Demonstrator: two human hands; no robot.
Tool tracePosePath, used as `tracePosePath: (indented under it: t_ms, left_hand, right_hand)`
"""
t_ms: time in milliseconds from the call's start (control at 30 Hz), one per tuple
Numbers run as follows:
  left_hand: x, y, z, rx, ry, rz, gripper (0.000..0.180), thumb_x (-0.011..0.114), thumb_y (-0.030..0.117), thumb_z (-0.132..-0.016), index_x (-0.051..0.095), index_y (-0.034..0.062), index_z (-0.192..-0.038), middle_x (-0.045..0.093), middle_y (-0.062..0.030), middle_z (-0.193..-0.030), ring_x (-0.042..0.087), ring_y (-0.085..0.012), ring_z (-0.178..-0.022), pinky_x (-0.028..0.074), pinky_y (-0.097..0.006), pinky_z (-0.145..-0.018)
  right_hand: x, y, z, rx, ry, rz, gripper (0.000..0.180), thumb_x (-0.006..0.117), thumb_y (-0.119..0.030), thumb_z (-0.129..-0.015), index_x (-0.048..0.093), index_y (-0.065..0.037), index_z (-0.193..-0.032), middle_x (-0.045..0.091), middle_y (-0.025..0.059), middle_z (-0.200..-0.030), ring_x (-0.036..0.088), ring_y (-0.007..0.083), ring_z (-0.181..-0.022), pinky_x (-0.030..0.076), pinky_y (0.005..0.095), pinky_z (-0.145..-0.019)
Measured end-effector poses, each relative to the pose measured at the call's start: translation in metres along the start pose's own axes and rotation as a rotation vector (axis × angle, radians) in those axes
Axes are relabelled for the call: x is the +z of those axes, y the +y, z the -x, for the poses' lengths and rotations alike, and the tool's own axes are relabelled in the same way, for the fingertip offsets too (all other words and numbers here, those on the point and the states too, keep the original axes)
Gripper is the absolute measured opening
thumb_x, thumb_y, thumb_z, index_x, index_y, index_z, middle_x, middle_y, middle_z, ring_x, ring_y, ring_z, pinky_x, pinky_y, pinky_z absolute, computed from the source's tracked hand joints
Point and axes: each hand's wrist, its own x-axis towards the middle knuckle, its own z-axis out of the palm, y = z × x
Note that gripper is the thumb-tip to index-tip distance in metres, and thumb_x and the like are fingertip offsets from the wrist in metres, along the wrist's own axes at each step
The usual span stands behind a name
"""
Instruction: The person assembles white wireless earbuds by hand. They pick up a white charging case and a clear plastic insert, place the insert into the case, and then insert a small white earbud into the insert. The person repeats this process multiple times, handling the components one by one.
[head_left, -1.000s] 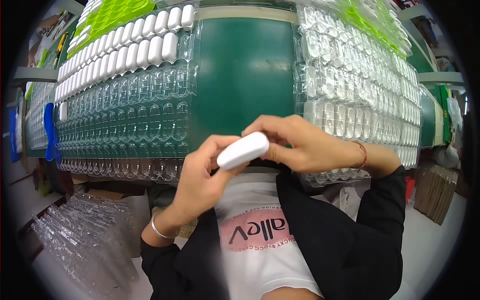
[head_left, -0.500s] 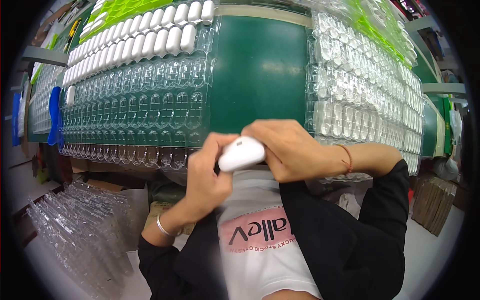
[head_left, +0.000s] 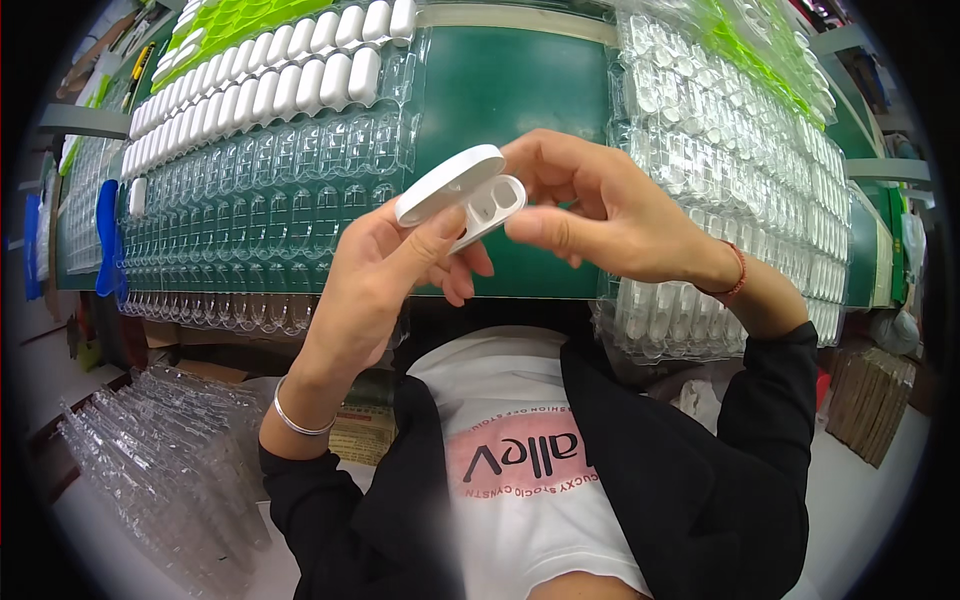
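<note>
Pinching in left hand (head_left: 375, 270) a smooth, round-ended white plastic earbud case (head_left: 453, 182), hinged open, beside right hand (head_left: 620, 215) with thumb and curved fingers apart.

- Case (head_left: 451, 186): hard white plastic, smooth, with a soft sheen.
- Table (head_left: 515, 90), beyond the case: smooth green top, slightly glossy, with hazy reflections.
- Left trays (head_left: 262, 220), left of the case: thin clear plastic, shiny, moulded in ridges.
- Right trays (head_left: 690, 112), right of the case: clear plastic too, full of bright glints.
- Bangle (head_left: 299, 425), below and left of the case: polished silvery metal.
- Bracelet (head_left: 738, 278), right of the case: reddish, cord-like, matt.
- Jacket (head_left: 690, 455), below and right of the case: matt black cloth.
- Shirt (head_left: 515, 372), below the case: matt white cloth.
</note>
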Motion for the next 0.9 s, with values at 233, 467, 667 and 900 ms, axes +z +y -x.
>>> tracePosePath:
  t_ms: [233, 467, 667, 900]
  left_hand:
    - [0.006, -0.005, 0.000, 0.005, -0.027, 0.010, 0.045, 0.044, 0.034, -0.101, 0.054, -0.0072, -0.114, 0.065, -0.0145, -0.092, 0.064, -0.0160, -0.075, 0.053, -0.027, -0.062]
    - [-0.006, -0.011, 0.008, 0.274, 0.119, -0.078, 0.057, 0.027, 0.042, -0.104, 0.051, -0.0060, -0.120, 0.059, -0.0162, -0.115, 0.060, -0.0206, -0.103, 0.050, -0.035, -0.082]
    - [0.001, -0.014, 0.004, 0.594, 0.209, -0.401, 0.038, 0.063, 0.004, -0.089, 0.050, -0.0058, -0.123, 0.062, -0.0157, -0.108, 0.060, -0.0194, -0.102, 0.048, -0.031, -0.087]
    - [-0.003, -0.007, -0.005, 0.216, 0.195, -0.044, 0.032, 0.060, 0.012, -0.095, 0.052, -0.0057, -0.121, 0.064, -0.0111, -0.105, 0.060, -0.0120, -0.089, 0.048, -0.024, -0.075]
  right_hand:
    - [0.009, 0.012, -0.001, 0.082, -0.037, -0.201, 0.022, 0.068, -0.010, -0.087, 0.060, 0.000, -0.105, 0.065, 0.0034, -0.084, 0.058, 0.0066, -0.073, 0.045, 0.0224, -0.060]
    - [0.010, 0.015, 0.001, 0.040, 0.026, -0.216, 0.025, 0.069, -0.009, -0.086, 0.060, 0.000, -0.108, 0.065, 0.0029, -0.086, 0.058, 0.0070, -0.075, 0.046, 0.0223, -0.060]
    - [0.008, 0.021, 0.001, 0.048, 0.014, -0.172, 0.025, 0.070, -0.009, -0.085, 0.062, 0.000, -0.107, 0.066, 0.0027, -0.087, 0.058, 0.0076, -0.075, 0.047, 0.0232, -0.062]
    - [0.010, 0.025, 0.002, -0.074, 0.034, -0.074, 0.025, 0.071, -0.005, -0.083, 0.062, 0.002, -0.105, 0.067, 0.0057, -0.085, 0.062, 0.0093, -0.073, 0.050, 0.0248, -0.065]
